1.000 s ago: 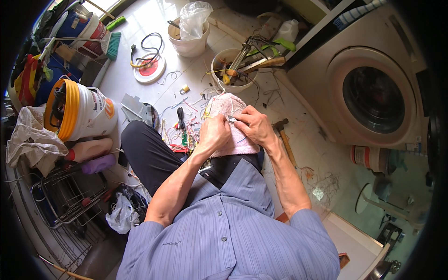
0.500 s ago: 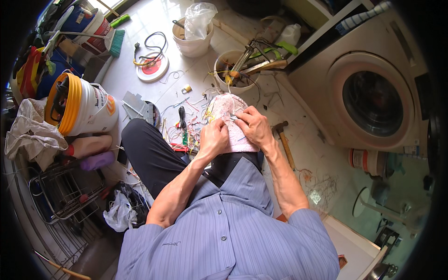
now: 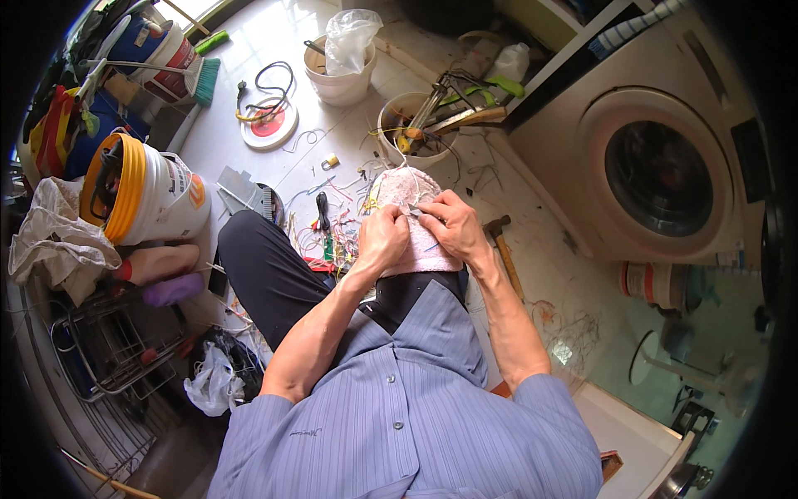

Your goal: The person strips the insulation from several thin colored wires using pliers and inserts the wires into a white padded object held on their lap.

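Observation:
A pink towel (image 3: 413,254) lies over my raised knee. On it my left hand (image 3: 385,234) is closed, fingertips pinching at something too small to make out. My right hand (image 3: 456,226) is closed on a small flat metal piece (image 3: 412,210), held against the left fingertips. Thin pale wires (image 3: 400,186) run across the towel. Left of the towel, loose coloured wires (image 3: 343,233), a coiled black cable (image 3: 322,208) and a green board (image 3: 328,247) lie on the floor. A hammer (image 3: 507,258) lies to the right of the knee.
A washing machine (image 3: 632,233) stands at right. Ahead are a bucket of tools (image 3: 391,112), another bucket (image 3: 332,90), a white round disc (image 3: 290,121) and a yellow padlock (image 3: 331,159). At left are a yellow-rimmed bucket (image 3: 171,212), a broom (image 3: 204,81) and a wire rack (image 3: 116,349).
My hands stay in the same place on the towel; the fingers and the metal piece between them have shifted only slightly.

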